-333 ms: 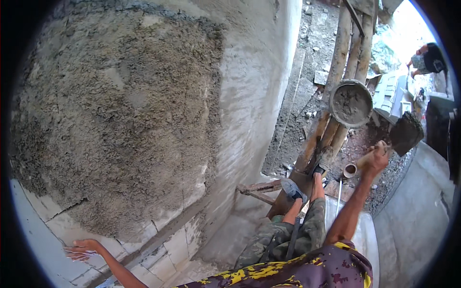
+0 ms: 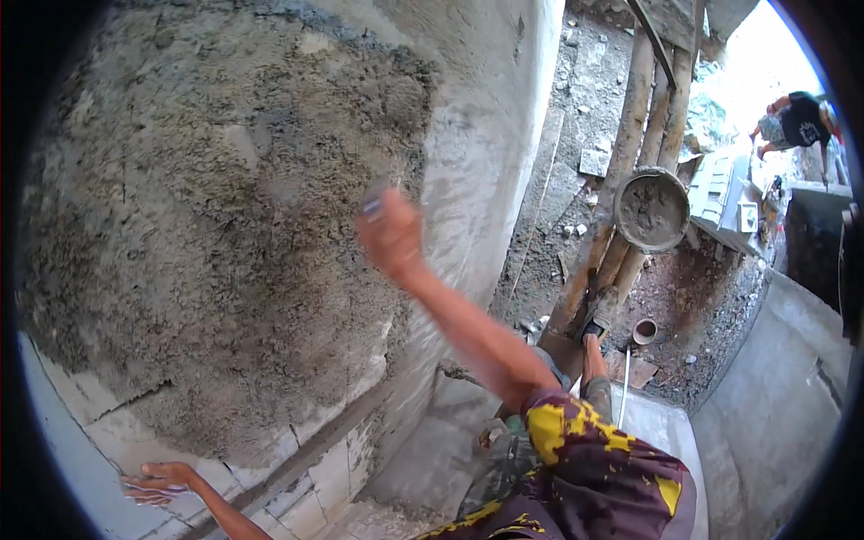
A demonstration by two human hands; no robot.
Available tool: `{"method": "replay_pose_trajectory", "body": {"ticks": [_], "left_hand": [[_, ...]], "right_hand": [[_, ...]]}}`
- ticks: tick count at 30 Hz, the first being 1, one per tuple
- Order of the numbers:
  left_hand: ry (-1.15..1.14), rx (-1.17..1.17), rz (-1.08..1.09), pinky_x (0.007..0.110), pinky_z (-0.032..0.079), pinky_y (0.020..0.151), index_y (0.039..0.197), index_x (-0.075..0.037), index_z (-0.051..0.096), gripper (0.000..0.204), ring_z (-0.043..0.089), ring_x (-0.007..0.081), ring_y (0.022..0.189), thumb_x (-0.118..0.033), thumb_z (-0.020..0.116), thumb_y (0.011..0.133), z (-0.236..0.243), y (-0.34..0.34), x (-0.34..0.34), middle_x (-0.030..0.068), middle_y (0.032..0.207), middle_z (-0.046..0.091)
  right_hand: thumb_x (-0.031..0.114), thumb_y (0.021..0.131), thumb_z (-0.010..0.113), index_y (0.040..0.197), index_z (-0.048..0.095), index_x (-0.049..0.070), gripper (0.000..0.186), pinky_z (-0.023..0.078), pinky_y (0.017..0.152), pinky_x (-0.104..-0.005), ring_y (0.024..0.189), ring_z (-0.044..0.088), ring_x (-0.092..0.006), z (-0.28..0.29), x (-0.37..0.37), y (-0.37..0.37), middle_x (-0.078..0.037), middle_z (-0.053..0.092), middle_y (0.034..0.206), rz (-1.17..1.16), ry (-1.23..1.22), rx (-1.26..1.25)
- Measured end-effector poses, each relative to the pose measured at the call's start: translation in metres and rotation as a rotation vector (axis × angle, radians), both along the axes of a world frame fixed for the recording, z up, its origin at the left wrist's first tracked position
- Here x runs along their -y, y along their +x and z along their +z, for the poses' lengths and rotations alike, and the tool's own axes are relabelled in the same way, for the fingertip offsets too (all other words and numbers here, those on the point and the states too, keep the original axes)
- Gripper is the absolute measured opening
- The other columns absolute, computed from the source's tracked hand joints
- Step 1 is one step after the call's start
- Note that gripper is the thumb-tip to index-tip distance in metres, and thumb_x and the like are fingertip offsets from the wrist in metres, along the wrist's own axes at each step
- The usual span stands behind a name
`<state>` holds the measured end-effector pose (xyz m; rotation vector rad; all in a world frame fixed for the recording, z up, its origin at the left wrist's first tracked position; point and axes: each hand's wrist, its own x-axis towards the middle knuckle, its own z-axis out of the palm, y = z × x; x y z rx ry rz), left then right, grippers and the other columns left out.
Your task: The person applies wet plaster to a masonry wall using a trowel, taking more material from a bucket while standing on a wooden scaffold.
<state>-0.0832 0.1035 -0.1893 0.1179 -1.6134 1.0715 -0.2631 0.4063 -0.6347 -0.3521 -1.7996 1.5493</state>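
My right hand (image 2: 391, 232) is smeared by motion in front of the wall's rough wet mortar (image 2: 225, 243), close to the edge of the smooth plaster. It is closed in a fist round the trowel; only a small grey bit of it shows at the fingers, and the blade cannot be made out. At the lower left my left hand (image 2: 160, 483) is open, fingers stretched out, beside the pale wall blocks (image 2: 202, 468). A round bucket of mortar (image 2: 652, 209) stands on the wooden poles to the right.
Wooden poles (image 2: 630, 135) form a narrow walkway over rubble. A small brown pot (image 2: 644, 331) lies below the bucket. At right rises a grey concrete surface (image 2: 774, 360). Another person (image 2: 799, 121) is at the far upper right.
My right hand has swung left from beside the bucket, where it held a mortar-covered trowel, to the front of the wall. My left hand stays nearly in place.
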Motion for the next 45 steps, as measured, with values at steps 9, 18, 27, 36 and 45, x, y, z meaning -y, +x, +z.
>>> {"method": "replay_pose_trajectory", "body": {"ticks": [9,18,27,36,45], "left_hand": [[-0.156,0.171,-0.032,0.062,0.025,0.106,0.142,-0.006,0.038,0.055,0.028,0.0465,0.135,-0.039,0.039,0.098,-0.03,0.009,0.049,0.0231,0.149,0.029],[-0.093,0.282,-0.045,0.063,0.025,0.105,0.141,-0.007,0.039,0.055,0.026,0.045,0.136,-0.04,0.039,0.098,-0.102,0.002,0.021,0.0225,0.149,0.028],[-0.121,0.28,0.062,0.064,0.026,0.104,0.141,-0.007,0.04,0.055,0.024,0.0436,0.137,-0.041,0.039,0.097,-0.088,-0.016,0.028,0.0219,0.15,0.027],[-0.185,0.111,0.311,0.064,0.026,0.103,0.14,-0.008,0.042,0.055,0.023,0.0422,0.138,-0.043,0.039,0.097,-0.04,-0.01,0.068,0.0214,0.15,0.025],[0.028,0.043,0.154,0.066,0.022,0.104,0.147,-0.014,0.029,0.059,0.02,0.0437,0.138,-0.044,0.038,0.098,-0.006,0.008,0.022,0.0225,0.152,0.018]], "right_hand": [[0.033,0.087,0.06,0.09,0.057,0.0,0.033,0.046,0.061,-0.0473,0.066,0.059,-0.0442,-0.155,-0.286,0.216,-0.026,0.06,0.072,-0.049,0.055,0.974],[0.033,0.09,0.056,0.076,0.054,0.001,0.035,0.039,0.045,-0.0345,0.049,0.047,-0.0171,-0.368,-0.494,0.232,-0.005,0.051,0.06,0.477,0.022,1.488],[0.035,0.089,0.057,0.086,0.056,0.003,0.032,0.044,0.044,-0.0318,0.049,0.055,-0.017,-0.361,-0.462,0.281,-0.007,0.055,0.06,0.179,-0.431,1.103],[0.031,0.09,0.054,0.099,0.061,0.003,0.031,0.049,0.064,-0.0402,0.068,0.06,-0.0225,-0.366,-0.459,0.296,-0.01,0.058,0.075,-0.067,-0.25,1.112],[0.03,0.093,0.05,0.096,0.058,0.006,0.025,0.042,0.047,-0.0249,0.052,0.05,-0.0101,-0.259,-0.438,0.32,-0.001,0.052,0.067,-0.16,-0.65,0.84]]}}
